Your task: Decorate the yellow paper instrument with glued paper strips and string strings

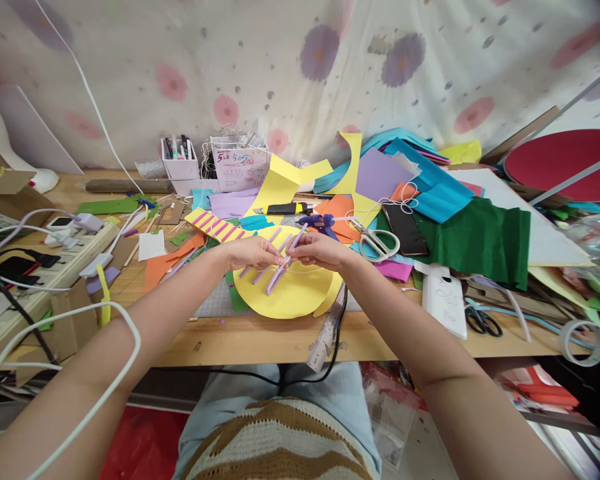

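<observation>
Over a round yellow paper disc (285, 303), my right hand (317, 251) pinches a thin purple paper strip (274, 283) that slants down toward me. My left hand (257, 253) is closed too, its fingertips meeting the same strip; the exact contact is partly hidden. More purple strips lie slantwise across the disc under my fingers. A yellow paper band (215, 225) with several pink crossbars reaches from the disc to the upper left. Just beyond my hands are a blue glue gun (319, 223) and a black-and-yellow cutter knife (286, 209).
White-handled scissors (379, 245) and a dark phone (404, 229) lie right of my hands. Green paper (490, 243) and blue sheets (433, 180) pile up further right. A power strip (87, 250) with cables is at left; pen holders (180, 163) stand behind. A black cable (339, 337) crosses the table edge.
</observation>
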Demonstrator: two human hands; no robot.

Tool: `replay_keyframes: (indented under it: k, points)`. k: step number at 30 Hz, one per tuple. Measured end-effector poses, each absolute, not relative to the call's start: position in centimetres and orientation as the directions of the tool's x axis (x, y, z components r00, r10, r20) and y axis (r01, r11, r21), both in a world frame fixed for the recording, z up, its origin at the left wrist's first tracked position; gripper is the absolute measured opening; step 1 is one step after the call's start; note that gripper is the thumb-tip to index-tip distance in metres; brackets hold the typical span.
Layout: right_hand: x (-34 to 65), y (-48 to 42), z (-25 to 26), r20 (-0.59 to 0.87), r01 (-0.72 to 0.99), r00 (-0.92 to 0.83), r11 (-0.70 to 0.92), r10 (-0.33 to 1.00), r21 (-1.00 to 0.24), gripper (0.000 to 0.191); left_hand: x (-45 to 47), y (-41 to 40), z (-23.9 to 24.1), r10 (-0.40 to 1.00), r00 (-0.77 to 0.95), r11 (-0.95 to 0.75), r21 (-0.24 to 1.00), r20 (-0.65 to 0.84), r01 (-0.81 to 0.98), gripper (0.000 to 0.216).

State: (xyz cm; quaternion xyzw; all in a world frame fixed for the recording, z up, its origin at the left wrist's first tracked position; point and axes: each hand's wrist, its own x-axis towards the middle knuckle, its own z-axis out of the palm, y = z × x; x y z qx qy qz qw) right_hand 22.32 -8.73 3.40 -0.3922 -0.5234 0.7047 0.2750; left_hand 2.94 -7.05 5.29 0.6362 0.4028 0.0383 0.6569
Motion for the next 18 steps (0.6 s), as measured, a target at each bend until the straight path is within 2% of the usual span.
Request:
replay_keyframes:
  k: [9,18]
  points:
    - [22.5,-8.5,3.3,-0.251,0.054,-0.519,-0.262,0.817,-0.964,0.033,2.6,-7.2,4.9,0.557,0.703,0.226,0.895,-0.443,0.385,0.037]
    - [23.2,-8.4,4.4,-0.099,0.245,-0.329,-0.016,0.939,-0.969,0.037,1.7,-5.8,4.3,0.639,0.666,0.264,0.923,-0.384,0.279,0.04]
